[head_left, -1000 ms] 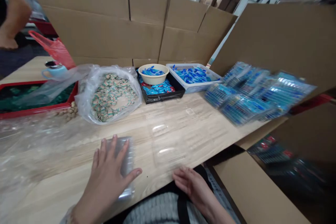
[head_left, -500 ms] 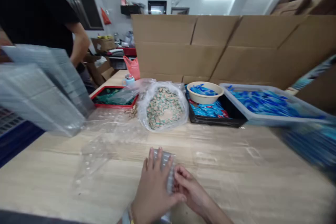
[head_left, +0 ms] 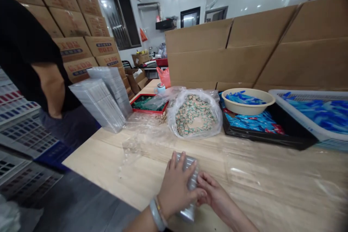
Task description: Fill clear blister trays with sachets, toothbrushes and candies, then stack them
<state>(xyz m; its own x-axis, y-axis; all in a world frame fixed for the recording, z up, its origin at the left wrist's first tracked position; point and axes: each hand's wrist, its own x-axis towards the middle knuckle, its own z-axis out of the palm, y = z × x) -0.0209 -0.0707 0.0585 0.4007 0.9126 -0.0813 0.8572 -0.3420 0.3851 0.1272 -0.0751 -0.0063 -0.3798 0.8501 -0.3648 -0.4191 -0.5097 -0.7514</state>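
My left hand (head_left: 176,188) lies over a stack of clear plastic trays (head_left: 191,183) on the wooden table (head_left: 108,159), fingers and thumb wrapped round it. My right hand (head_left: 214,194) presses against the stack's right side, fingers curled onto it. Behind them a clear bag of small wrapped candies (head_left: 194,115) stands open. To its right are a cream bowl (head_left: 247,101) with blue packets, a black tray (head_left: 274,130) of blue packets and a white basket (head_left: 312,114) of blue packets.
Another person in a black top (head_left: 29,58) stands at the left beside leaning stacks of clear trays (head_left: 100,101). A red tray (head_left: 148,103), a red bag (head_left: 164,76) and a cardboard wall (head_left: 244,54) stand behind. Loose clear film (head_left: 141,141) lies on the table.
The view has swung from right to left. My right hand came from the table's edge onto the stack of trays, which my left hand kept covering.
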